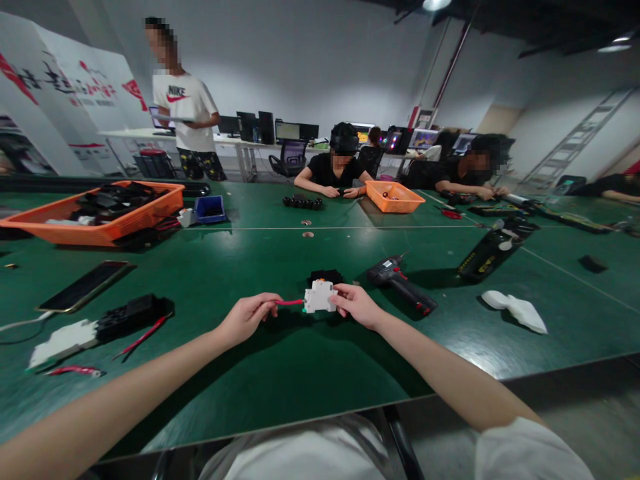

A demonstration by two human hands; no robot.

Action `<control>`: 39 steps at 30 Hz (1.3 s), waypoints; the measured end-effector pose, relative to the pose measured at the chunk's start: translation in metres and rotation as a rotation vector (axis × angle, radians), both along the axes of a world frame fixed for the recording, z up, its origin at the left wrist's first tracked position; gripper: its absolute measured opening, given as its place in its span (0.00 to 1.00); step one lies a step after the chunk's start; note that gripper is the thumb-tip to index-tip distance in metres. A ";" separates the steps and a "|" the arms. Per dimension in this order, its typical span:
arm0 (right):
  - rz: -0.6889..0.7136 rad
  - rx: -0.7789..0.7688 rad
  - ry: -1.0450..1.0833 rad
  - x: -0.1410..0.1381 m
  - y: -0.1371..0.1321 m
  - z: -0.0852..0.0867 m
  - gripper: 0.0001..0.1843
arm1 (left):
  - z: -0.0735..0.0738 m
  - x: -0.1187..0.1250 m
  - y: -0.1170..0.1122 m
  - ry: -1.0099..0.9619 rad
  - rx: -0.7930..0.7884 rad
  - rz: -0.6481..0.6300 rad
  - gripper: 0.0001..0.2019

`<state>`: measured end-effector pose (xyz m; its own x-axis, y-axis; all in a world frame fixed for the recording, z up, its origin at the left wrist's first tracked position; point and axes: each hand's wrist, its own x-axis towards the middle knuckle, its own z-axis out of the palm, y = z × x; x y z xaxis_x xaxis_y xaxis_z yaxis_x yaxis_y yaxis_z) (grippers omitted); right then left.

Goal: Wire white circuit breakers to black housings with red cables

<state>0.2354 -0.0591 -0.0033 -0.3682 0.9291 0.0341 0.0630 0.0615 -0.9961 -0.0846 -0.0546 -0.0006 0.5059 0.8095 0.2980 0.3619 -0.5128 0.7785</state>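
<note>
My right hand (356,305) grips a small white circuit breaker (319,296) by its right side, held just above the green table (280,373). My left hand (247,317) pinches a thin red wire (289,302) whose tip meets the breaker's left side. A small black part (325,275) lies on the table right behind the breaker.
A black and red power screwdriver (400,281) lies right of my hands, a white cloth (515,309) farther right. A phone (85,285), black parts, red wires (143,337) sit left. Orange trays (100,230) (394,197) stand at the back. Two seated people work opposite; one stands at the back left.
</note>
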 end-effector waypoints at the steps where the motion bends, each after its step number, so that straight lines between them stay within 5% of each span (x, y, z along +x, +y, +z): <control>1: 0.003 -0.004 0.005 -0.001 0.000 0.000 0.25 | -0.001 0.000 0.000 -0.007 0.002 0.000 0.17; 9: -0.021 -0.004 0.039 -0.004 -0.001 0.001 0.26 | -0.013 0.001 -0.001 -0.047 0.050 0.040 0.17; 28: -0.080 0.056 0.031 -0.006 0.001 -0.002 0.26 | -0.012 0.003 0.000 -0.071 0.036 0.104 0.18; 39: -0.062 0.055 -0.037 0.000 0.000 -0.002 0.27 | -0.008 -0.001 0.004 0.028 -0.032 0.000 0.18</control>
<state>0.2354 -0.0586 -0.0055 -0.3118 0.9473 0.0734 0.1050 0.1111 -0.9882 -0.0860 -0.0504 -0.0082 0.5139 0.8184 0.2573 0.3838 -0.4876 0.7842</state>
